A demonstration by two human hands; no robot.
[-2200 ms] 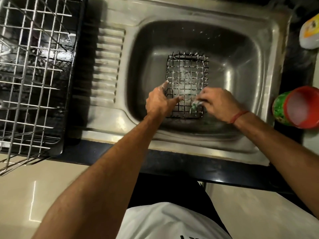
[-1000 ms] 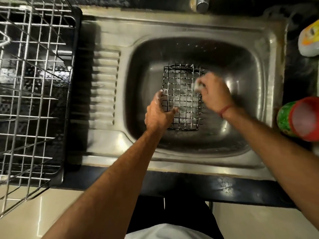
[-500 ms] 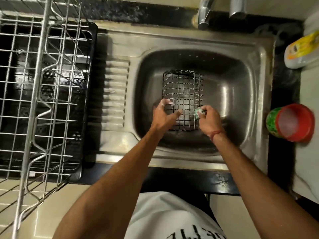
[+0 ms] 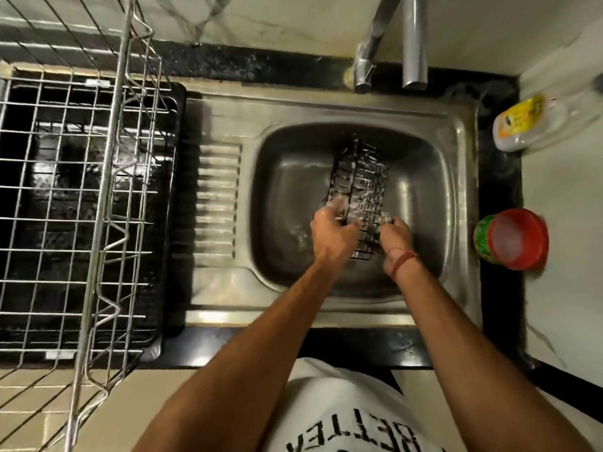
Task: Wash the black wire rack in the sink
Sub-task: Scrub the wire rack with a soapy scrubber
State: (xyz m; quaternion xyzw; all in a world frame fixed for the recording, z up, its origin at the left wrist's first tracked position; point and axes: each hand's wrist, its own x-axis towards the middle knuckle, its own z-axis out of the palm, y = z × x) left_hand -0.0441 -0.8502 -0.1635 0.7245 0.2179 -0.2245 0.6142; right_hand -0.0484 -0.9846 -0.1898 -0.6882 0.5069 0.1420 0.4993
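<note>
The black wire rack (image 4: 363, 184) is tilted up on edge inside the steel sink (image 4: 293, 177), soapy and blurred. My left hand (image 4: 332, 234) grips its near left side. On the near right edge my right hand (image 4: 396, 236) is closed on a small pale-green scrubber (image 4: 386, 217) that presses against the wires. A red thread circles the right wrist. Both hands hide the rack's near end.
Two taps (image 4: 390, 44) stand behind the sink. A large steel dish rack (image 4: 81, 197) on a black tray fills the left. On the right counter are a lying bottle (image 4: 528, 122) and a red-and-green tub (image 4: 510, 239).
The rack has gone from lying flat on the sink floor to tilted up on its side. Both hands stay at its near end. The view has shifted, showing more of the back wall.
</note>
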